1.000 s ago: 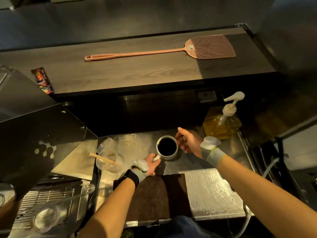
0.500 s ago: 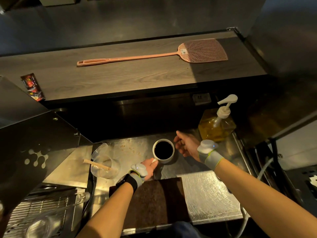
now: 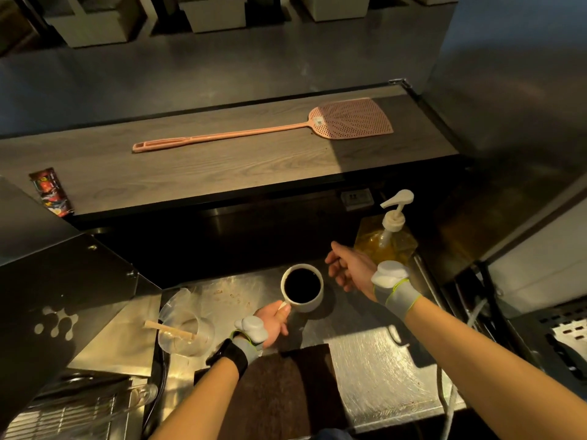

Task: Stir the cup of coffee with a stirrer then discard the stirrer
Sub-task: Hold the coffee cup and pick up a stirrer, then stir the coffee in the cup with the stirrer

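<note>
A: Two bare hands work at a steel counter (image 3: 374, 354), seen from above by a head camera. A white cup of coffee (image 3: 302, 292) stands near the middle of the counter, filled with dark liquid.

B: Which hand has the cup?

A: The left hand (image 3: 270, 323). Its fingers are curled closed around the cup's handle on the near-left side, with the thumb pressed against the handle. A grey wrist strap sits just behind the hand.

B: And the right hand?

A: The right hand (image 3: 347, 269) is just right of the cup, not touching it. Its fingers are loosely spread and hold nothing.

B: Where is the stirrer?

A: A wooden stirrer (image 3: 170, 330) rests tilted in a clear plastic cup (image 3: 185, 328) at the left of the counter, well apart from the coffee, with its left end poking out over the rim.

B: Anything else nearby?

A: A pump bottle (image 3: 386, 242) of yellow liquid stands at the far right, just behind the right hand. A dark mat (image 3: 279, 389) lies at the near edge. On the raised wooden shelf (image 3: 222, 166) beyond, a pink fly swatter (image 3: 349, 120) lies flat, and a small red sachet (image 3: 50, 192) sits at the left end.
</note>
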### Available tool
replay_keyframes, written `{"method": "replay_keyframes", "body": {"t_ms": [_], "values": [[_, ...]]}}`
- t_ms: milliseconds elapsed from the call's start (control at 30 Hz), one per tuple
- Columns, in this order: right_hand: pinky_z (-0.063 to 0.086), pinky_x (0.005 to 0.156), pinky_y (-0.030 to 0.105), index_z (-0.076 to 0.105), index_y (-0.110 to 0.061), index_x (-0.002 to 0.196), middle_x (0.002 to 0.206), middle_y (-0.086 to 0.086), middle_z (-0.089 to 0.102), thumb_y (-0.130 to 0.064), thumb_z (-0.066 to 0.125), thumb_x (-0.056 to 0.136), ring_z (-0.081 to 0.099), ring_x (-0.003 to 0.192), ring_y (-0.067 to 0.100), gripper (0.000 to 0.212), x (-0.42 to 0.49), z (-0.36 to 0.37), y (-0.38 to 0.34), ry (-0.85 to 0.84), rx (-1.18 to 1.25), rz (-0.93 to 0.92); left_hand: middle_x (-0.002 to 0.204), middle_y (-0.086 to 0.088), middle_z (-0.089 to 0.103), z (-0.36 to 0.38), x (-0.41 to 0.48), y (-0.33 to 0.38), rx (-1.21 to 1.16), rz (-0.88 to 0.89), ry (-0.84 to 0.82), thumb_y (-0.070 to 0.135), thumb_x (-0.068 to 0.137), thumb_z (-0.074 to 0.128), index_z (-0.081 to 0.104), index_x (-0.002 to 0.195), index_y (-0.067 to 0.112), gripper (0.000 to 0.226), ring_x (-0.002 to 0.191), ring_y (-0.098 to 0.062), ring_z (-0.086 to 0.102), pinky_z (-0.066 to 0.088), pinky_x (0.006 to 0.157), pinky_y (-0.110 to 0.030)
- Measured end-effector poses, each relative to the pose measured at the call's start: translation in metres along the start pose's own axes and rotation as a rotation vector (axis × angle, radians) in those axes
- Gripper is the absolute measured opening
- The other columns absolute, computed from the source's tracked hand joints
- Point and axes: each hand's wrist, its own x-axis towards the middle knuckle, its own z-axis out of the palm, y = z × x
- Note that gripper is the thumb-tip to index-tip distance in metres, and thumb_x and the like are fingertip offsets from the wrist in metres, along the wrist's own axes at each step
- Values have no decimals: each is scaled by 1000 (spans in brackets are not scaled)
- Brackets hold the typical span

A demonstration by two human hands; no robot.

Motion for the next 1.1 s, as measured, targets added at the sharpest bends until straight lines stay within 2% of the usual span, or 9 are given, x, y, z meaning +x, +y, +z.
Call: {"method": "replay_keyframes", "body": {"t_ms": [200, 333, 467, 700, 833, 867, 967, 1033, 1100], "values": [[33, 41, 20, 54, -17, 77, 64, 2, 55, -39, 35, 102, 45, 47, 13, 38, -11, -24, -31, 15, -81, -100, 59, 2, 51, -23, -6, 56, 19, 119, 57, 28, 96, 35, 46, 65, 21, 34, 53, -11, 51, 41, 61, -24], [35, 42, 21, 56, -17, 79, 67, 2, 57, -40, 38, 100, 46, 48, 13, 36, -19, -48, -59, 71, -107, -159, 54, 1, 51, -33, -6, 90, 112, 194, 101, 31, 96, 33, 49, 67, 15, 36, 55, -12, 49, 38, 61, -24], [35, 45, 22, 56, -16, 83, 68, 2, 56, -41, 40, 100, 46, 51, 13, 34, -27, -79, -86, 135, -128, -185, 59, 1, 51, -39, -3, 126, 168, 276, 116, 34, 96, 30, 56, 83, 6, 41, 56, -11, 48, 38, 61, -26], [40, 50, 23, 57, -12, 87, 70, 2, 53, -35, 42, 100, 46, 55, 13, 30, -22, -116, -105, 304, -289, -139, 62, -1, 54, -38, 2, 162, 202, 377, 112, 39, 95, 29, 52, 75, 15, 39, 62, -16, 53, 41, 62, -26], [51, 80, 39, 59, -10, 99, 83, 6, 58, -39, 41, 99, 56, 80, 22, 34, -15, -123, -103, 349, -542, -46, 63, -6, 55, -34, 7, 178, 238, 419, 92, 40, 96, 26, 54, 79, 9, 45, 61, -17, 52, 40, 64, -29], [50, 84, 40, 58, -10, 98, 83, 6, 57, -39, 41, 99, 57, 84, 24, 33, -15, -123, -103, 343, -586, -35, 63, -5, 55, -35, 8, 179, 239, 420, 89, 40, 96, 26, 55, 81, 8, 46, 61, -18, 52, 40, 64, -29], [45, 76, 35, 57, -7, 92, 82, 8, 56, -37, 45, 98, 55, 77, 22, 33, -13, -118, -104, 351, -670, -46, 60, -3, 54, -37, 12, 176, 236, 407, 93, 39, 96, 26, 57, 82, 7, 46, 60, -16, 52, 41, 64, -28], [43, 76, 34, 59, -7, 80, 88, 10, 56, -36, 49, 97, 54, 82, 23, 35, -10, -115, -104, 377, -733, -43, 59, -3, 54, -39, 13, 173, 234, 388, 96, 40, 96, 27, 58, 84, 5, 48, 59, -17, 52, 41, 64, -29], [42, 76, 33, 52, -11, 69, 93, 12, 58, -36, 52, 96, 56, 88, 24, 37, -8, -113, -104, 394, -750, -35, 60, -3, 54, -38, 14, 171, 230, 370, 94, 40, 95, 27, 59, 86, 4, 49, 59, -17, 52, 41, 65, -30]]}}
